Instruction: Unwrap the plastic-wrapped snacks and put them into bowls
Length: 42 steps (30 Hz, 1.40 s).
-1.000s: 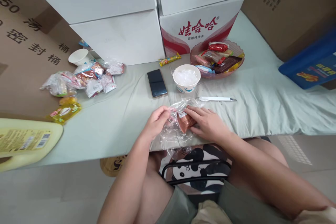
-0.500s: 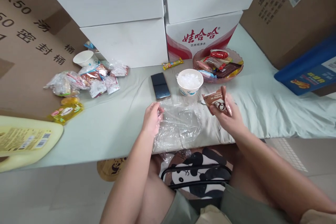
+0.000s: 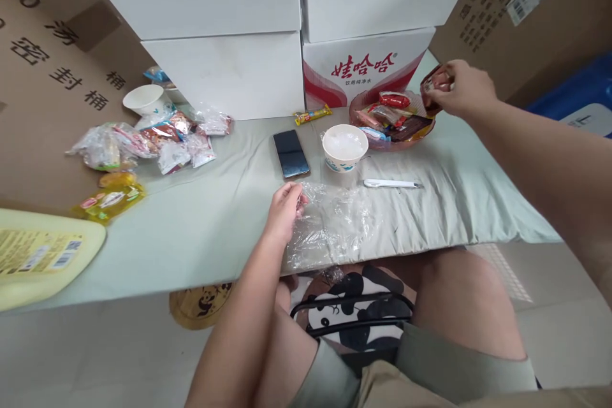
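My left hand (image 3: 287, 207) is closed on the edge of a clear plastic bag (image 3: 335, 223) that lies crumpled at the front of the table. In my right hand (image 3: 466, 89) is a brown snack packet (image 3: 434, 88), held just beyond the right rim of a pinkish clear bowl (image 3: 396, 145). Wrapped snacks, red, pink and dark brown, fill the bowl. Left of it stands a paper cup (image 3: 345, 152) with clear plastic wrap inside. A white utility knife (image 3: 392, 183) lies on the cloth below the bowl.
A phone (image 3: 291, 153) lies left of the cup, with a yellow snack stick (image 3: 312, 115) behind it. Snack packets (image 3: 162, 134) and another paper cup (image 3: 149, 102) sit at the left. White boxes (image 3: 229, 76) wall off the back; a yellow jug (image 3: 48, 255) stands front left.
My right hand has carried the brown packet up and right, from the front of the cloth to the bowl's far right side, uncovering the utility knife. My left hand still grips the bag.
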### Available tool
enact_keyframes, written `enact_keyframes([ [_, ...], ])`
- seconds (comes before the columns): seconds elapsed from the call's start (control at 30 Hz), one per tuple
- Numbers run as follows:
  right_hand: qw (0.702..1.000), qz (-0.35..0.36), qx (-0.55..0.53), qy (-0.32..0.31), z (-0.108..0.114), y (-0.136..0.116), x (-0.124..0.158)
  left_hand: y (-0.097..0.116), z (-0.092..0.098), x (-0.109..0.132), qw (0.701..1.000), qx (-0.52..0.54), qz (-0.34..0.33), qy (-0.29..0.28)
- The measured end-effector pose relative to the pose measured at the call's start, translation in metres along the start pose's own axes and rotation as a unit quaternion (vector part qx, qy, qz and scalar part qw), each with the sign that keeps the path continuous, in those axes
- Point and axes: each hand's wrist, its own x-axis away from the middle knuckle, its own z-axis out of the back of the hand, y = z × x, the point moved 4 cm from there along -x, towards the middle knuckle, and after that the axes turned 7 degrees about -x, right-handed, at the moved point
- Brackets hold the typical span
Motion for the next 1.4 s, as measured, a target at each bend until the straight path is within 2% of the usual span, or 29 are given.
enact_keyframes([
  [0.1, 0.983, -0.138, 0.114, -0.028, -0.013, 0.02, -0.008, 0.0, 0.001, 0.001, 1.0, -0.005, 0.002, 0.001],
  [0.17, 0.975, -0.156, 0.154, -0.025, -0.018, 0.011, -0.001, 0.001, 0.001, 0.003, 1.0, -0.007, 0.004, -0.001],
  [0.23, 0.979, -0.099, 0.176, 0.02, -0.019, -0.014, 0.014, 0.002, 0.002, 0.003, 1.0, -0.006, 0.005, -0.009],
  [0.33, 0.987, 0.064, 0.139, 0.054, -0.033, -0.066, 0.063, 0.002, 0.004, 0.001, 0.999, -0.022, 0.009, -0.026],
  [0.4, 0.98, 0.186, 0.065, -0.022, -0.061, -0.097, 0.114, 0.001, 0.006, -0.001, 0.997, -0.075, 0.005, -0.03],
  [0.47, 0.951, 0.269, -0.022, -0.153, -0.098, -0.118, 0.171, 0.001, 0.01, -0.003, 0.987, -0.16, -0.022, -0.024],
  [0.53, 0.937, 0.271, -0.052, -0.214, -0.13, -0.124, 0.217, 0.003, 0.014, -0.003, 0.97, -0.237, -0.059, -0.011],
  [0.63, 0.94, 0.249, -0.026, -0.233, -0.16, -0.118, 0.252, 0.004, 0.023, -0.002, 0.943, -0.319, -0.097, 0.014],
  [0.7, 0.946, 0.236, 0.013, -0.22, -0.165, -0.113, 0.26, 0.005, 0.028, 0.0, 0.926, -0.36, -0.117, 0.014],
  [0.87, 0.966, 0.173, 0.116, -0.152, -0.157, -0.112, 0.257, 0.004, 0.03, 0.001, 0.904, -0.402, -0.139, -0.045],
  [0.97, 0.966, 0.158, 0.132, -0.155, -0.152, -0.108, 0.253, 0.005, 0.029, -0.003, 0.914, -0.382, -0.135, -0.035],
  [1.1, 0.973, 0.122, 0.09, -0.172, -0.141, -0.084, 0.24, 0.008, 0.033, -0.008, 0.935, -0.333, -0.112, -0.048],
  [1.17, 0.986, 0.074, 0.057, -0.136, -0.129, -0.071, 0.23, 0.011, 0.038, -0.008, 0.937, -0.332, -0.098, -0.045],
  [1.23, 0.996, 0.044, 0.031, -0.065, -0.115, -0.065, 0.224, 0.012, 0.042, -0.006, 0.934, -0.343, -0.079, -0.053],
  [1.3, 0.998, 0.064, 0.004, -0.021, -0.108, -0.072, 0.223, 0.011, 0.042, -0.004, 0.931, -0.355, -0.054, -0.067],
  [1.33, 0.995, 0.091, -0.014, -0.035, -0.11, -0.078, 0.225, 0.01, 0.041, -0.003, 0.929, -0.359, -0.041, -0.078],
  [1.4, 0.977, 0.163, -0.051, -0.13, -0.122, -0.092, 0.232, 0.008, 0.035, -0.002, 0.925, -0.363, -0.022, -0.108],
])
